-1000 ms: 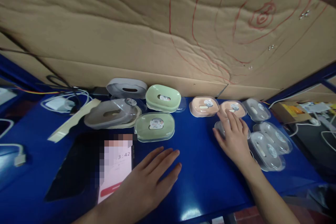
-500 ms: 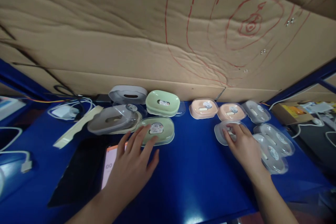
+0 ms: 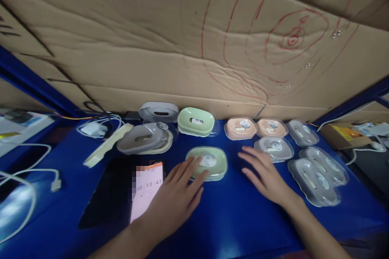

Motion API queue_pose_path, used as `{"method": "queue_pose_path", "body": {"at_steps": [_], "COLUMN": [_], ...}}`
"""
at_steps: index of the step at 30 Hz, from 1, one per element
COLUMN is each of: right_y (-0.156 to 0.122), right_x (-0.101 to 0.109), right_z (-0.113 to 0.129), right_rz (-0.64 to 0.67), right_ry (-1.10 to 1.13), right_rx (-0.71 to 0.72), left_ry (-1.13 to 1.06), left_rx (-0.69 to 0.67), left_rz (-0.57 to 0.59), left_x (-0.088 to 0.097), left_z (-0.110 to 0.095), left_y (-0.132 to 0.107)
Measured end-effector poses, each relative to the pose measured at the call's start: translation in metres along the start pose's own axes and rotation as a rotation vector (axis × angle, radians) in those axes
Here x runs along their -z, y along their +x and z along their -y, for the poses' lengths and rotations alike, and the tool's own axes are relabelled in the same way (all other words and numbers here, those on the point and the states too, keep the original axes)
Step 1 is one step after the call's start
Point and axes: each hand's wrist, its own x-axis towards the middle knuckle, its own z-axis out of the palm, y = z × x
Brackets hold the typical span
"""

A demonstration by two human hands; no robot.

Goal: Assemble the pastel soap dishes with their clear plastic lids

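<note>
On the blue table, a green soap box with a clear lid and a round label lies in front of me. My left hand is open, its fingertips resting on the left part of that lid. Just to the right, my right hand hovers open with fingers spread and holds nothing. Beyond its fingers lies a grey soap box under a clear lid, apart from the hand. Two pink soap boxes stand in a row behind it. Further right are more lidded grey boxes.
A green dish and a grey dish stand tilted at the back. A cream-coloured strip-like piece leans beside another grey dish. A phone showing a timer lies by my left wrist. White cables run at left; cardboard rises behind.
The lidded green soap box has slid right and toward me under my left hand. My right hand has come off the grey soap box and moved left, fingers spreading. The view has shifted slightly.
</note>
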Motion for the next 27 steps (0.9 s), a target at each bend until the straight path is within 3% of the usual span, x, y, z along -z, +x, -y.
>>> {"method": "queue_pose_path", "body": {"at_steps": [5, 9, 13, 16, 20, 24, 27], "right_y": [0.028, 0.039, 0.040, 0.042, 0.042, 0.032, 0.029], "right_x": [-0.008, -0.022, -0.019, 0.003, 0.033, 0.041, 0.040], "right_z": [0.042, 0.057, 0.051, 0.019, -0.062, -0.139, -0.158], "right_rz": [0.164, 0.277, 0.211, 0.067, -0.115, -0.160, -0.128], "right_ry": [0.147, 0.128, 0.087, 0.019, -0.118, -0.178, -0.213], "right_rx": [0.221, 0.210, 0.141, 0.055, -0.108, -0.224, -0.246], "left_ry": [-0.117, -0.298, -0.251, -0.191, -0.184, -0.168, -0.156], "left_rx": [-0.082, 0.043, 0.082, 0.056, -0.001, -0.043, -0.045], "left_rz": [0.002, -0.055, -0.156, -0.173, -0.180, -0.194, -0.185], "left_x": [0.004, 0.007, 0.010, 0.011, 0.012, 0.013, 0.011], "left_z": [-0.014, -0.016, -0.014, -0.015, -0.023, -0.026, -0.025], "left_y": [-0.002, -0.003, -0.002, -0.004, -0.007, -0.008, -0.008]}}
